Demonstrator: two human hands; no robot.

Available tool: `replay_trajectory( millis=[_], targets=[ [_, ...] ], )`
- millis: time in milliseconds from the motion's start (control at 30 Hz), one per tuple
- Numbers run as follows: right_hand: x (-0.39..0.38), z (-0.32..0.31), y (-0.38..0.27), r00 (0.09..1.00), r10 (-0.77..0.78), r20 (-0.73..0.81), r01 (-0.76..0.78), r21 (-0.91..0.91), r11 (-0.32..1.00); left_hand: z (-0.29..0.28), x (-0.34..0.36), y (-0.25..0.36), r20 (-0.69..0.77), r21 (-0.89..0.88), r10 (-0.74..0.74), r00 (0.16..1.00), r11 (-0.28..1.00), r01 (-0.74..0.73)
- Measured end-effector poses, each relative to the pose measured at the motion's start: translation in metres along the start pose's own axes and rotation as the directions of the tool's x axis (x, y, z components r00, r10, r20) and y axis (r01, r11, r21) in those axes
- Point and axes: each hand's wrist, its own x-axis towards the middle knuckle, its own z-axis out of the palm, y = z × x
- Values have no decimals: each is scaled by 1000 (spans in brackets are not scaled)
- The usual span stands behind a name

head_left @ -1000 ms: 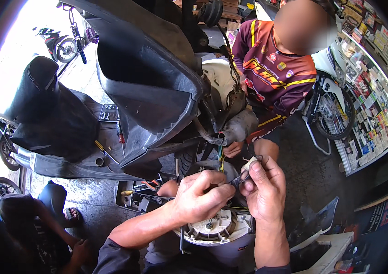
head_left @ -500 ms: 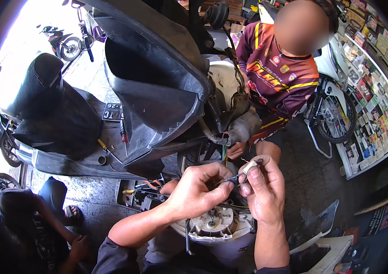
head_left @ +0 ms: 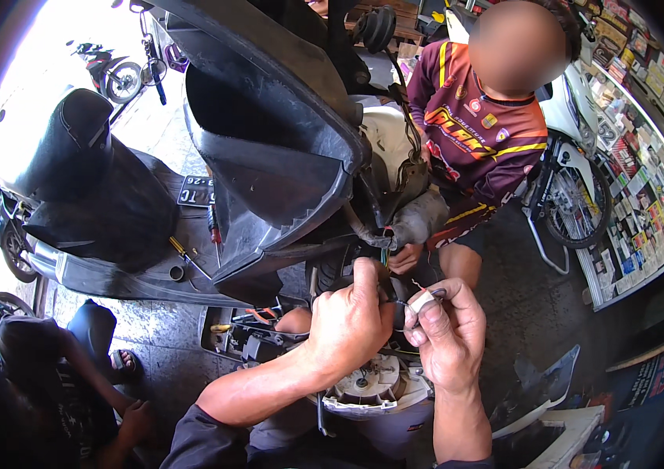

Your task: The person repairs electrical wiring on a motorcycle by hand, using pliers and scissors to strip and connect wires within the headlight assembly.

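1. Connector: we find the pale connector (head_left: 420, 302) in the right hand (head_left: 451, 332), gripped between thumb and fingers, beyond the white housing (head_left: 363, 385).
2. Left hand (head_left: 346, 332): its fingers curl beside the dark lead (head_left: 400, 313); the tips are hidden, so we cannot tell whether they grip it.
3. Caution, strain: if we pull the hands apart, the lead could tear or slip from the connector.
4. Caution, drop: should the right pinch loosen, the small connector could fall onto the housing.
5. Caution, snag: a co-worker's hand (head_left: 405, 259) sits just beside the coloured wires (head_left: 385, 255); a tug there could strain them.
6. Tray (head_left: 204, 338): we see a yellow-handled tool (head_left: 223, 328) and red handles (head_left: 264, 315) inside, among dark parts.
7. Scooter pocket (head_left: 269, 109): its depth is too dark to read.
8. Display case (head_left: 594, 291): rows of small packages (head_left: 644, 187) fill it.
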Motion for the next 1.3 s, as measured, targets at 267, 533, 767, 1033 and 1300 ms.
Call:
replay_trajectory(
  millis=[267,533,767,1033,1300],
  targets=[
    [7,-10,-2,1000,8,16,-9,61,998,-27,12,-5,391,-451,64,918,883,131],
    [14,-11,-8,990,97,103,-90,-75,993,-34,18,-16,458,-752,85,885,568,335],
    [13,-3,-16,998,-18,-53,-9,-471,882,-15,0,-11,74,-624,129,989,779,-55],
    [16,-7,-10,990,-82,-112,12,-520,854,-13,-7,-28,-14,-343,542,840,787,-513],
    [18,-6,-11,1000,15,-11,-17,-347,938,-16,-3,-24,-20,-682,231,973,708,-182]
  ],
)
